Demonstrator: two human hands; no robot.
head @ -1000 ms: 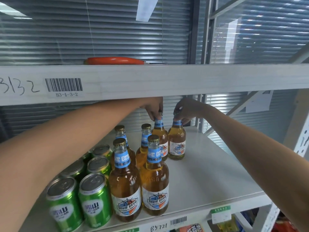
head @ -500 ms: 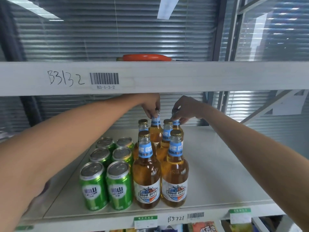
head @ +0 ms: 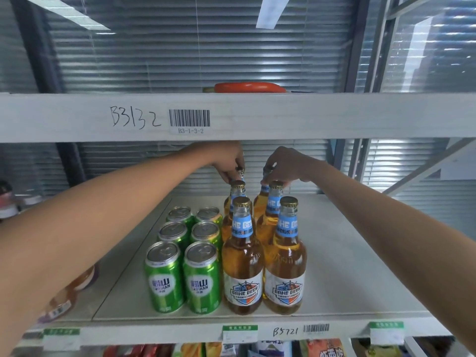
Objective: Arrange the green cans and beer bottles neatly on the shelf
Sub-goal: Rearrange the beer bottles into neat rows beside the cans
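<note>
Six green cans (head: pixel 164 276) stand in two columns on the white shelf (head: pixel 347 253), left of centre. Directly to their right, amber beer bottles with blue neck labels form two columns, with the front pair (head: pixel 243 269) nearest the shelf edge. The rear-left bottle (head: pixel 240 173) and rear-right bottle (head: pixel 259 202) are mostly hidden behind the middle ones. My left hand (head: pixel 229 162) pinches the rear-left bottle's top. My right hand (head: pixel 286 164) pinches the rear-right bottle's top. Both forearms reach in under the upper shelf beam.
The upper shelf beam (head: pixel 309 117), marked B3132 with a barcode, hangs just above my hands, and a red object (head: pixel 247 87) lies on it. Jars (head: pixel 64 300) stand at the left under my arm. Packaged goods (head: pixel 322 350) fill the shelf below. Bare shelf lies right of the bottles.
My view has swung to face the shelf squarely. Both hands have stayed on the rear bottle tops, and those two bottles now stand in line behind the other bottles.
</note>
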